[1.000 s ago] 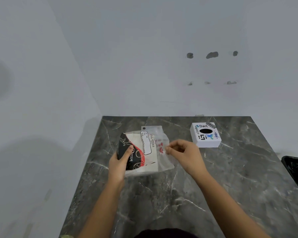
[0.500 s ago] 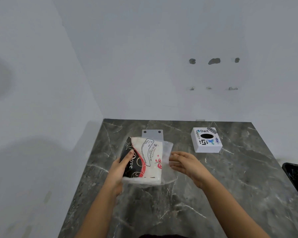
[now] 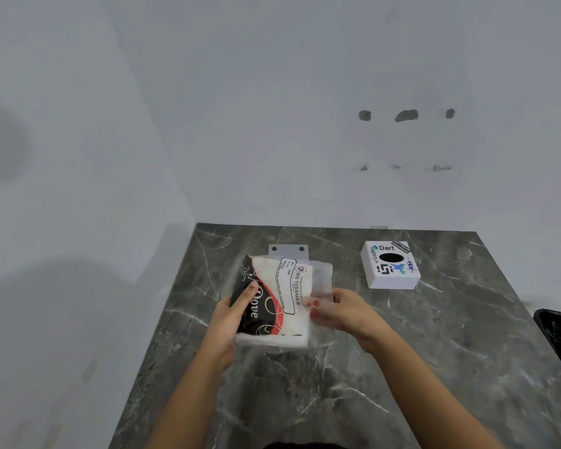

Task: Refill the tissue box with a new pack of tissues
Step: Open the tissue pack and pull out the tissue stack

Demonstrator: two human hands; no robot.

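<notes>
I see my left hand [image 3: 232, 315] with fingers [image 3: 244, 294] clamped on the black end of the clear-plastic tissue pack [image 3: 277, 303], held over the dark grey marble tabletop [image 3: 402, 367]. My right hand [image 3: 353, 314] pinches the pack's loose clear edge, fingers together. The white square sticker-covered tissue box [image 3: 391, 265] sits apart, far right.

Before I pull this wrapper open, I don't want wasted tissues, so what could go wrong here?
1. The right hand grips only the loose clear plastic at the end of the tissue pack; a hard tug might tear it unevenly and spill tissues onto the marble table.
2. The left hand pinches just one end, so the pack could slip.
3. The tissue box sits apart and unheld; it may slide during loading.
</notes>
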